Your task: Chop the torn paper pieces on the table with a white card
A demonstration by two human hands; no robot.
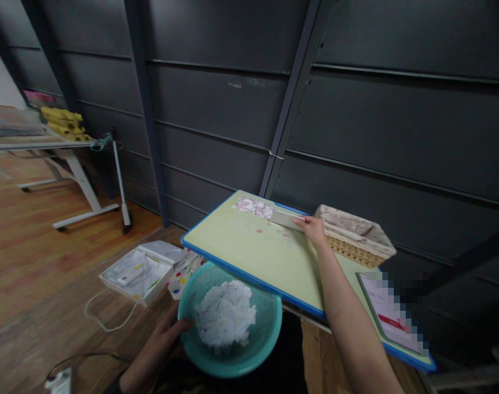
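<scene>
My left hand [165, 331] grips the rim of a teal basin [269, 334] below the table's near edge; the basin holds a heap of white paper scraps [225, 313]. My right hand [314, 229] reaches across the pale green, blue-edged tabletop [253, 249] and is closed on a flat grey scraper [285, 219]. The scraper's far end meets a small pile of white and pink scraps [253, 207] near the table's back edge. A few tiny pink bits lie on the board close to it.
A woven basket [356, 236] with a pale lining stands right of my right hand. A clipboard with papers [386, 309] lies at the table's right. On the wooden floor sit an open white box [136, 272] with a cable and another table [47, 143] at far left.
</scene>
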